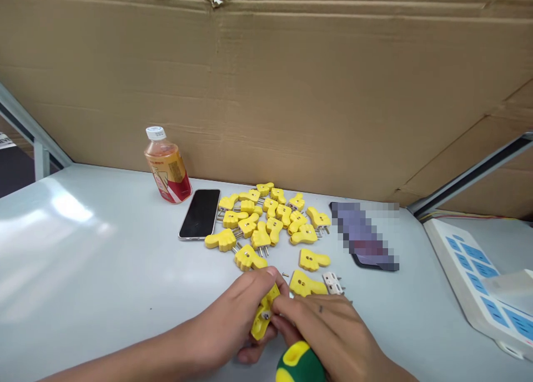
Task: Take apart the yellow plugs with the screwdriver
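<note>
the left hand (233,326) pinched a yellow plug (263,312) low over the desk (104,260), while the right hand (328,329) gripped a green-handled screwdriver (297,365) at it. a loose screw (285,274) lay just beyond; a slipping tip could jab the fingers.

Both bare forearms come in from the bottom edge and meet low in the middle. The left hand (245,315) is cupped, fingers curled round and thumb up top, closed in a pinch-type grip. The right hand (328,326) sits just beside it, back facing up, fingers bent down and tucked in tight, fingertips touching the left hand's.
</note>
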Demonstrator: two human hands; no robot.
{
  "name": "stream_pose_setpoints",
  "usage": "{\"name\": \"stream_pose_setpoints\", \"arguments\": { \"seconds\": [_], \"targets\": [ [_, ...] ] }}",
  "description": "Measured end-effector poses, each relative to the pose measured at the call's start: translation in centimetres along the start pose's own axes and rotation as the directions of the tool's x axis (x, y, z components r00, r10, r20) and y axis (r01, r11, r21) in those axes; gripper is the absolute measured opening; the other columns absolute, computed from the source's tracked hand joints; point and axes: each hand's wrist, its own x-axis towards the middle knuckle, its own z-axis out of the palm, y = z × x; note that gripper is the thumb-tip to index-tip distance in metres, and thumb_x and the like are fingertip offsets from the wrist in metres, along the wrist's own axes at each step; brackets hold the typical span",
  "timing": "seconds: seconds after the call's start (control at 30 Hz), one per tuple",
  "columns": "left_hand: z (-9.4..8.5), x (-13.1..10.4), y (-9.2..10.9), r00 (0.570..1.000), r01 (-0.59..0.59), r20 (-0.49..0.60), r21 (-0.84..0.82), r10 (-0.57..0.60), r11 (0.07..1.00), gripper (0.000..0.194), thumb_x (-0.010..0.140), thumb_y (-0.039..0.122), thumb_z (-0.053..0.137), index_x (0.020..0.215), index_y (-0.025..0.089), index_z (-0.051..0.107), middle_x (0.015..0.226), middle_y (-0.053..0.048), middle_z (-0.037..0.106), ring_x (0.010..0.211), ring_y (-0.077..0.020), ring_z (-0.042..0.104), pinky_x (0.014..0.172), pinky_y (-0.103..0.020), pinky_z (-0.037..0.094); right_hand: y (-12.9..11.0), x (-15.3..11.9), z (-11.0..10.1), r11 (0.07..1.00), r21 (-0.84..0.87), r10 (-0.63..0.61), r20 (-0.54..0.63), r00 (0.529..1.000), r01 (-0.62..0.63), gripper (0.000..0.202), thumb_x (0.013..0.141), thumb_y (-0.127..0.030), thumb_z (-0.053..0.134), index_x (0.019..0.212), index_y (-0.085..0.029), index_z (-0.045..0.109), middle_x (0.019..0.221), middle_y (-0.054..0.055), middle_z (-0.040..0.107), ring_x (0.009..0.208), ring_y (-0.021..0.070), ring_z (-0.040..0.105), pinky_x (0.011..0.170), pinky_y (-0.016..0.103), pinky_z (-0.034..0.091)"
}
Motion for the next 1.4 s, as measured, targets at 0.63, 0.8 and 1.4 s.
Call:
{"name": "stream_pose_setpoints", "arguments": {
  "seconds": [0.63, 0.8, 1.4],
  "targets": [
    [-0.2, -0.2, 0.2, 0.998, -0.04, -0.044, -0.011, 0.04, 0.999, 0.045, 0.099, 0.061, 0.033, 0.094, 0.022, 0.053, 0.055, 0.01, 0.041, 0.041, -0.0073, 0.03, 0.041, -0.019, 0.025, 0.1, -0.3, 0.9, 1.0, -0.024, -0.022, -0.14, 0.99, 0.019, 0.02, 0.101, -0.015, 0.044, 0.1, -0.018, 0.063, 0.063, -0.002, 0.057, 0.048, 0.0123, 0.054, 0.047, 0.024, 0.041],
    [-0.1, 0.2, 0.0, 1.0, -0.021, 0.004, -0.06, 0.021, 0.998, 0.044, 0.097, 0.063, 0.034, 0.09, 0.023, 0.05, 0.048, 0.011, 0.037, 0.036, -0.0079, 0.03, 0.036, -0.017, 0.023, 0.2, -0.1, 0.6, 1.0, 0.003, 0.002, -0.081, 0.997, -0.001, 0.02, 0.097, -0.008, 0.047, 0.104, -0.019, 0.062, 0.069, -0.002, 0.063, 0.051, 0.0116, 0.056, 0.053, 0.023, 0.046],
    [0.3, 0.5, -0.5, 0.998, 0.057, -0.011, -0.128, -0.059, 0.99, 0.049, 0.09, 0.07, 0.044, 0.096, 0.022, 0.05, 0.048, 0.009, 0.042, 0.04, -0.0092, 0.033, 0.038, -0.018, 0.025, -0.1, -0.1, 0.8, 1.0, -0.021, -0.021, -0.155, 0.988, 0.018, 0.011, 0.099, -0.018, 0.058, 0.096, -0.02, 0.067, 0.069, 0.0, 0.065, 0.051, 0.0117, 0.06, 0.048, 0.024, 0.046]
  ]
}}
